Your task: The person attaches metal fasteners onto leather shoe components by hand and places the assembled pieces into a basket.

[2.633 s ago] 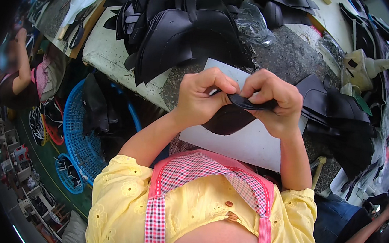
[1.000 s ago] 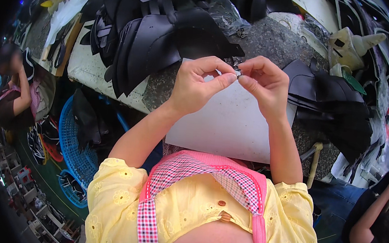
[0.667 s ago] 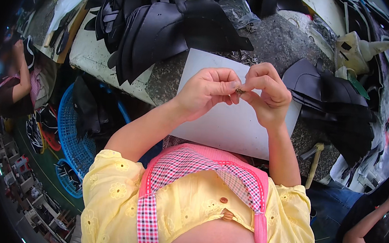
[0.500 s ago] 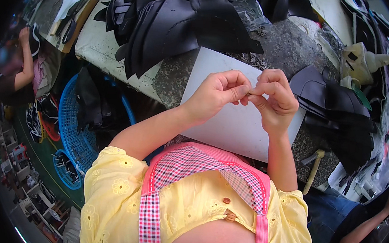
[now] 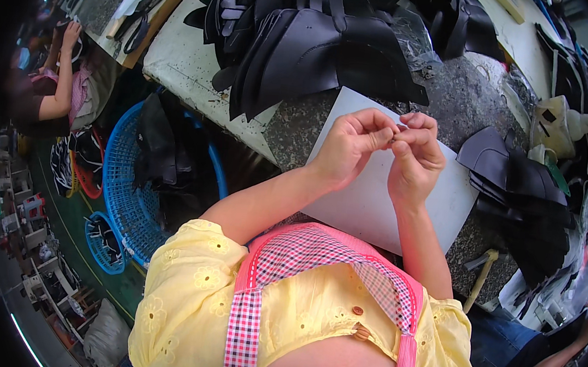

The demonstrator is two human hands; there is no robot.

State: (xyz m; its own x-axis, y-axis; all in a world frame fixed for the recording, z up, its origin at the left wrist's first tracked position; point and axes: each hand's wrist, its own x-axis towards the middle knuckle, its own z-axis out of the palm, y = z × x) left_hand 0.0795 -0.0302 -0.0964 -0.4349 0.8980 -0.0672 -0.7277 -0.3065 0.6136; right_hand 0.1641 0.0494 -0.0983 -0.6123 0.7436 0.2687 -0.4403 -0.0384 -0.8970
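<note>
Presumably for easy reach, layered black leather-like panels [image 5: 298,58] lie at ten o'clock from the hands, with a smaller stack [image 5: 486,156] at three. The left hand [image 5: 354,145] and right hand [image 5: 417,163], fingers curled, pinch a tiny scrap [image 5: 394,138], too small to identify, between their meeting fingertips, above the white sheet [image 5: 369,200].

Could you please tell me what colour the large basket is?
The large basket is bright blue, best seen in the head view.

the head-worn fisheye looks down over the workbench [image 5: 454,93] nearby.
</note>
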